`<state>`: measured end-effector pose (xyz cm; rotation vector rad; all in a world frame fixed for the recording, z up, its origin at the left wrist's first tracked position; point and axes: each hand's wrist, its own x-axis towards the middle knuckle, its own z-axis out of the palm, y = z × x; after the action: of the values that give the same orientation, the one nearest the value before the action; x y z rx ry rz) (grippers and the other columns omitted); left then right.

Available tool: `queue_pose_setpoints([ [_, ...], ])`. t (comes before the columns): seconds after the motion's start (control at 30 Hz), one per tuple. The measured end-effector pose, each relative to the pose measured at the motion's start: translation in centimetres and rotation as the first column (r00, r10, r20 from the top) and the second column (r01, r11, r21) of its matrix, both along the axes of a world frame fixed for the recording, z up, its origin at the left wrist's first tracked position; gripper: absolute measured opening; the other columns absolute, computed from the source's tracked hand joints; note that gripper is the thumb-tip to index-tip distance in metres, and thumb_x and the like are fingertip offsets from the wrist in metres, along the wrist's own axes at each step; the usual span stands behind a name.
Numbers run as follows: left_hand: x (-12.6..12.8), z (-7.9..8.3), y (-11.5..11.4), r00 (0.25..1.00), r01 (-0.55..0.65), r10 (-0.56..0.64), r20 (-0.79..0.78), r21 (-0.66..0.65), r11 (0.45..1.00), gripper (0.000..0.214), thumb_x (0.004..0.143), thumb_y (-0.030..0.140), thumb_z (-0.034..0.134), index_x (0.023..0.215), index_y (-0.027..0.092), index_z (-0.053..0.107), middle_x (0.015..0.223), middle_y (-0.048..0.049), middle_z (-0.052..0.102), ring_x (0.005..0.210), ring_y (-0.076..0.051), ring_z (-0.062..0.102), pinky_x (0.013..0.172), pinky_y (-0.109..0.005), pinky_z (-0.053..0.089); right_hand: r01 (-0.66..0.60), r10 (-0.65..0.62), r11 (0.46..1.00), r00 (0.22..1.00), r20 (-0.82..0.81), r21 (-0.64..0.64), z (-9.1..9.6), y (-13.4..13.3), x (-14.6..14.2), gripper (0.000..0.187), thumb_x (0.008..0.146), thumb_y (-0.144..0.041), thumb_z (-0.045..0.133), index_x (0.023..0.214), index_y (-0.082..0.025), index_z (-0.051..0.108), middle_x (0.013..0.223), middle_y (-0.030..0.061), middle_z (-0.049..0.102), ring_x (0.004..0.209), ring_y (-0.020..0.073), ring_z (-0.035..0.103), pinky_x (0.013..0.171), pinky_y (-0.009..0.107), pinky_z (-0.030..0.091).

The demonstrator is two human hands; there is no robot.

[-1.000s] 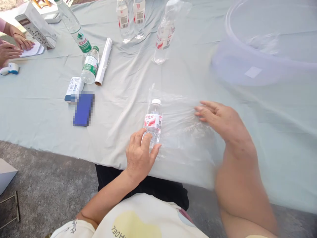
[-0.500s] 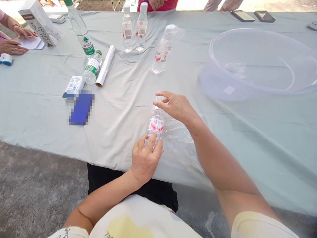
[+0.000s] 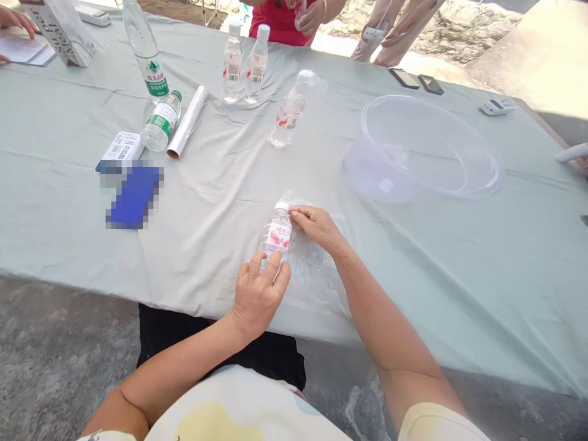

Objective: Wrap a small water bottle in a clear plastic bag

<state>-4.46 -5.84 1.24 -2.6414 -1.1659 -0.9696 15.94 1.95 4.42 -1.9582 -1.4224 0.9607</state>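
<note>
A small water bottle (image 3: 277, 233) with a red and white label and white cap lies near the front edge of the pale green tablecloth (image 3: 229, 177), on a sheet of clear plastic film (image 3: 312, 269). My left hand (image 3: 258, 293) rests its fingers on the bottle's lower end, holding it down. My right hand (image 3: 316, 225) is closed in a pinch on the film beside the bottle's cap.
A large clear plastic basin (image 3: 427, 150) stands to the right. Further back lie a film-wrapped bottle (image 3: 290, 110), two upright bottles (image 3: 243, 61), green-labelled bottles (image 3: 158, 119), a film roll (image 3: 186, 122), a small box (image 3: 120, 147) and a blue item (image 3: 134, 196). Other people stand at the far side.
My right hand has come down from above the cap to pinch the film beside it. The camera has tilted up, showing more of the far side.
</note>
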Motion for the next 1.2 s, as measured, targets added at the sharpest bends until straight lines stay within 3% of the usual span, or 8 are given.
queue_pose_setpoints([
  [0.17, 0.3, 0.2, -0.1, 0.999, 0.053, -0.052, -0.010, 0.020, 0.998, 0.017, 0.089, 0.010, 0.062, 0.098, 0.024, 0.069, 0.119, -0.0061, 0.072, 0.102, -0.026, 0.067, 0.071, -0.036, 0.051, -0.062, 0.045, 0.987, 0.992, -0.121, -0.146, 0.9, 2.3, 0.6, 0.058, 0.097, -0.065, 0.033, 0.076, -0.018, 0.060, 0.060, 0.0007, 0.050, 0.053, 0.0121, 0.037, 0.056, 0.027, 0.032],
  [0.3, 1.1, 1.2, -0.6, 0.977, 0.191, -0.194, -0.089, -0.047, 0.981, 0.027, 0.084, 0.030, 0.075, 0.108, 0.019, 0.068, 0.126, -0.0115, 0.067, 0.109, -0.027, 0.062, 0.082, -0.038, 0.049, -0.102, 0.082, 0.971, 0.991, -0.103, -0.218, 1.2, 3.5, 1.3, 0.073, 0.090, -0.082, 0.027, 0.064, -0.018, 0.053, 0.056, 0.0003, 0.043, 0.049, 0.0105, 0.029, 0.053, 0.028, 0.027],
  [0.5, 4.2, 2.6, -1.8, 0.879, 0.354, -0.390, -0.275, -0.171, 0.919, 0.062, 0.079, 0.064, 0.070, 0.114, 0.013, 0.065, 0.101, -0.0146, 0.066, 0.110, -0.029, 0.054, 0.090, -0.040, 0.040, -0.023, 0.023, 0.975, 1.000, -0.004, -0.221, 2.1, 3.7, 3.6, 0.063, 0.092, -0.074, 0.040, 0.100, -0.020, 0.071, 0.068, 0.0023, 0.058, 0.052, 0.0103, 0.038, 0.054, 0.026, 0.031],
  [0.7, 7.5, 2.0, -2.7, 0.821, 0.455, -0.503, -0.271, -0.223, 0.862, 0.070, 0.078, 0.072, 0.065, 0.111, 0.010, 0.064, 0.091, -0.0132, 0.060, 0.096, -0.028, 0.053, 0.086, -0.037, 0.036, 0.154, -0.159, 0.985, 0.985, 0.067, 0.081, 4.9, 0.5, 5.0, 0.038, 0.096, -0.047, 0.049, 0.102, -0.017, 0.071, 0.085, 0.0061, 0.068, 0.060, 0.0100, 0.049, 0.066, 0.025, 0.042],
  [0.9, 11.7, 2.1, -3.7, 0.719, 0.547, -0.644, -0.260, -0.359, 0.756, 0.065, 0.083, 0.067, 0.064, 0.113, 0.009, 0.063, 0.097, -0.0162, 0.063, 0.097, -0.030, 0.054, 0.086, -0.042, 0.039, -0.210, 0.202, 0.977, 0.961, 0.191, 0.024, 5.5, -1.9, 3.5, 0.034, 0.091, -0.046, 0.054, 0.107, -0.024, 0.075, 0.086, 0.0033, 0.068, 0.077, 0.0166, 0.058, 0.071, 0.028, 0.042],
  [1.0, 12.4, 2.6, -4.5, 0.606, 0.641, -0.761, -0.232, -0.424, 0.640, 0.058, 0.084, 0.060, 0.067, 0.115, 0.011, 0.065, 0.109, -0.0181, 0.065, 0.113, -0.033, 0.055, 0.092, -0.044, 0.041, -0.185, 0.193, 0.981, 0.934, 0.300, -0.055, 4.9, -2.1, 4.0, 0.036, 0.092, -0.046, 0.052, 0.108, -0.024, 0.076, 0.091, 0.0046, 0.071, 0.088, 0.0208, 0.062, 0.077, 0.031, 0.042],
  [1.07, 11.4, 3.0, -5.2, 0.481, 0.746, -0.861, -0.164, -0.441, 0.500, 0.049, 0.087, 0.056, 0.067, 0.115, 0.016, 0.067, 0.115, -0.0151, 0.066, 0.117, -0.031, 0.057, 0.091, -0.041, 0.043, -0.084, 0.102, 0.994, 0.938, 0.332, -0.069, 4.6, -2.5, 5.0, 0.040, 0.093, -0.050, 0.050, 0.108, -0.023, 0.075, 0.088, 0.0059, 0.070, 0.087, 0.0225, 0.062, 0.075, 0.032, 0.042],
  [1.2, 7.0, 3.9, -5.7, 0.296, 0.848, -0.954, 0.056, -0.476, 0.235, 0.031, 0.095, 0.048, 0.060, 0.112, 0.024, 0.067, 0.108, -0.0029, 0.073, 0.094, -0.016, 0.068, 0.077, -0.029, 0.047, 0.071, -0.050, 0.997, 0.914, 0.402, -0.037, 3.7, -3.5, 7.8, 0.039, 0.091, -0.052, 0.053, 0.100, -0.021, 0.076, 0.083, 0.0070, 0.066, 0.086, 0.0249, 0.062, 0.072, 0.034, 0.042],
])
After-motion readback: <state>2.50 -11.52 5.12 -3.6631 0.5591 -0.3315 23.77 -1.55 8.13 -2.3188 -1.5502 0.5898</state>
